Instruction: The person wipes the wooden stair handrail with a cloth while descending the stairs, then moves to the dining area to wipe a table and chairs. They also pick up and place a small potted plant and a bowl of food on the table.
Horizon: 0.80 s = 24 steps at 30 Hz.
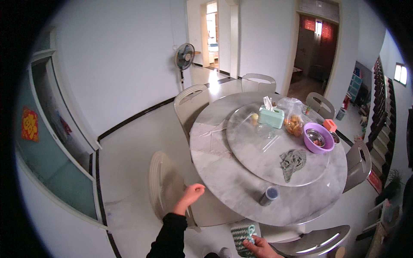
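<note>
My left hand, its fingers curled, hangs over the seat of a beige chair to the left of the round marble-look table. Nothing can be made out in it. At the bottom, my right hand grips a green and white striped knitted cloth by its edge. A lidded cup or jar stands on the near part of the table. On the round turntable lies a crumpled grey-green cloth.
The turntable also bears a green tissue box, a clear bag of orange-brown food and a purple basin with a metal bowl inside. Several chairs surround the table, one close to my right hand. A standing fan is by the wall.
</note>
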Motion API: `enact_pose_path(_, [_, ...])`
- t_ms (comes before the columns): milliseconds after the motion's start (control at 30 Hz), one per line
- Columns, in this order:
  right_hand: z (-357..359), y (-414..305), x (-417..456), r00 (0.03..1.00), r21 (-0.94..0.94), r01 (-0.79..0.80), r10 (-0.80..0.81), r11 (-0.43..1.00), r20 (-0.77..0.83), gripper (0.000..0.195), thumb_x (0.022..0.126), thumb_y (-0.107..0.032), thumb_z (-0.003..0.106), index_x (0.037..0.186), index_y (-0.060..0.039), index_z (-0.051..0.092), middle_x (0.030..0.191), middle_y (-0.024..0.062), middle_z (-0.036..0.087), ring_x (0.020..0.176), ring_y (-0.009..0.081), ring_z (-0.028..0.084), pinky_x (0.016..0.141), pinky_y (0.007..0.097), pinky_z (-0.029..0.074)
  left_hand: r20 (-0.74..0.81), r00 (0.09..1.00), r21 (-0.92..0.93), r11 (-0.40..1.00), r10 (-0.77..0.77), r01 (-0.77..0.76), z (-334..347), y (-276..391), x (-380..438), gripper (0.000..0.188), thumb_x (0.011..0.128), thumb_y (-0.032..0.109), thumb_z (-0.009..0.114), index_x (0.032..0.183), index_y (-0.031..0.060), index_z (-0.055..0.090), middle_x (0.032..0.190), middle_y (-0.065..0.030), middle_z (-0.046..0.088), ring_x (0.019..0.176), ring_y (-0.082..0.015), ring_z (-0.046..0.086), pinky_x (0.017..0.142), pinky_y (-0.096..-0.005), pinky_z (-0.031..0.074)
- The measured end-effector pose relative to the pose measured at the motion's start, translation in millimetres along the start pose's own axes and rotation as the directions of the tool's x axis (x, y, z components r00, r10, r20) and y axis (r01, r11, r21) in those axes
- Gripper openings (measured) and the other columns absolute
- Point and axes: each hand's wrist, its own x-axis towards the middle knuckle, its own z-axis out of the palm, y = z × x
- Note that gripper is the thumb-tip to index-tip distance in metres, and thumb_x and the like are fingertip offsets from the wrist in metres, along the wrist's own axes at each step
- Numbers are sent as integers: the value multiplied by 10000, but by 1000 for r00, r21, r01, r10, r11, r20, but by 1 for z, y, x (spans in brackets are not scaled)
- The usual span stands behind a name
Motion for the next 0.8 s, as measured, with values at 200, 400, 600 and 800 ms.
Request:
enact_pose_path(200, [22, -62, 28, 987, 18, 36, -33, 999, -159, 258, 901, -176, 524, 1103, -16, 540, 901, 29, 618, 789, 96, 553, 697, 257, 470, -204, 979, 266, 963, 19, 37, 1, -47, 141, 221, 778, 194, 595, 948, 55, 613, 924, -134, 621, 857, -298, 585, 747, -373, 463])
enact_pose_path(400, [17, -49, 53, 954, -56, 37, -52, 998, -295, 288, 903, -165, 520, 1145, -10, 512, 952, 42, 615, 842, 99, 554, 734, 251, 468, -304, 942, 452, 892, 140, 13, 25, -93, 243, 369, 775, 153, 595, 1112, 31, 506, 1109, -192, 527, 1031, -342, 498, 854, -412, 416])
enact_pose_path(600, [-10, -104, 23, 829, 22, -22, 31, 1000, -558, 348, 900, -217, 529, 1167, 4, 514, 1048, 38, 597, 932, 104, 546, 826, 261, 443, -373, 925, 559, 814, 75, 160, 23, -107, 289, 442, 819, 254, 580, 1159, -2, 462, 1121, -190, 528, 1048, -352, 493, 879, -429, 399])
enact_pose_path(800, [-91, -131, -26, 333, -350, 13, -334, 937, -882, 200, 842, -136, 555, 930, 38, 596, 814, 10, 605, 750, 86, 526, 672, 241, 443, -287, 950, 793, 586, 119, 166, 0, -67, 287, 327, 803, 274, 592, 967, -9, 573, 1028, -168, 559, 985, -346, 520, 790, -460, 438])
